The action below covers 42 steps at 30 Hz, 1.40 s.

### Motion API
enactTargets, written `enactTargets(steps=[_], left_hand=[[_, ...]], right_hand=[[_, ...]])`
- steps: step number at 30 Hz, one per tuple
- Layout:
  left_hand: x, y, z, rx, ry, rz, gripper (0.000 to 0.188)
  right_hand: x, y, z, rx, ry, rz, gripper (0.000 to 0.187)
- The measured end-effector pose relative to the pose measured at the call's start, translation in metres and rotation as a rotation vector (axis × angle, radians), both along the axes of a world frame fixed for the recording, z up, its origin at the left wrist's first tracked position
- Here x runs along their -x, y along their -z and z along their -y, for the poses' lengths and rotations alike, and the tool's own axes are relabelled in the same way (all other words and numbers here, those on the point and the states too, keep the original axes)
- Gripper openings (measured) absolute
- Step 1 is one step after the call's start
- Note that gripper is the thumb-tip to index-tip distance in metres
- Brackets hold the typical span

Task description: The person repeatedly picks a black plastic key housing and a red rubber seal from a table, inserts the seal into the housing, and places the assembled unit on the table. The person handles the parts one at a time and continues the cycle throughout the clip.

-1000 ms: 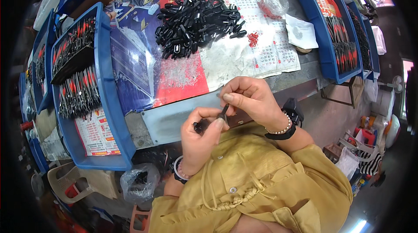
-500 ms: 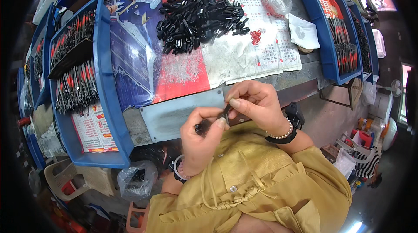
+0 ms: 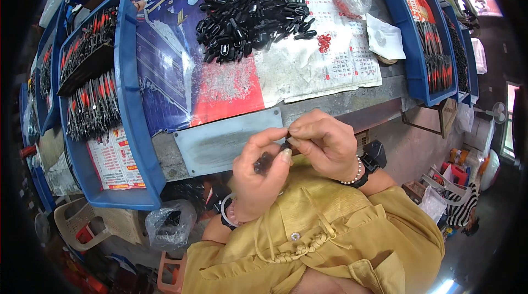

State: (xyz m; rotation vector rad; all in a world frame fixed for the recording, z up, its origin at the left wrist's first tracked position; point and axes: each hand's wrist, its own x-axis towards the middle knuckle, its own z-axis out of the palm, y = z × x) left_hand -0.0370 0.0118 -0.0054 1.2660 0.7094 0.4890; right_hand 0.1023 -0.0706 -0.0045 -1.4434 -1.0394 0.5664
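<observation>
My left hand (image 3: 259, 168) and my right hand (image 3: 324, 144) meet in front of my chest, just off the near table edge. Between their fingertips they pinch a small black part (image 3: 286, 143), mostly covered by the fingers. A second dark piece (image 3: 263, 163) shows inside the curl of my left hand; its kind is unclear. Beyond the hands lies a heap of glossy black plastic pieces with oval loops (image 3: 250, 19). Right of the heap is a small cluster of red rings (image 3: 324, 42).
A grey-blue metal plate (image 3: 228, 140) lies at the near table edge. Blue trays (image 3: 147, 151) full of black-and-red slender tools (image 3: 93, 104) stand left, another blue tray (image 3: 416, 77) right. A clear bag (image 3: 355, 0) and folded white paper (image 3: 386, 38) lie at back right.
Both hands have shifted slightly to the right with the black part between them. My right hand's fingers have turned further over the part. The view has moved slightly.
</observation>
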Motion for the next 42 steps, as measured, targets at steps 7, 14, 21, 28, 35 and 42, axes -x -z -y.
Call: enactTargets(steps=[7,14,21,28,35,42], left_hand=[[-0.002,0.003,0.001,-0.041,-0.007,0.045,0.03],[0.0,-0.007,-0.001,0.193,0.04,0.091,0.03],[0.006,-0.003,-0.003,0.158,0.031,0.049,0.037],[0.003,0.001,-0.002,-0.006,-0.033,-0.014,0.036],[0.003,-0.001,-0.003,0.069,-0.071,0.032,0.032],[0.004,0.002,-0.003,0.047,-0.082,0.019,0.03]], right_hand=[[0.0,0.005,0.0,0.042,-0.016,-0.827,0.018],[-0.002,-0.003,-0.001,0.06,-0.123,-0.753,0.02],[-0.006,-0.005,-0.008,-0.016,-0.15,0.005,0.021],[0.004,-0.002,-0.011,-0.02,-0.045,-0.177,0.02],[0.015,0.014,-0.007,-0.072,-0.028,-0.568,0.028],[0.027,0.018,-0.01,-0.222,0.041,-0.472,0.021]])
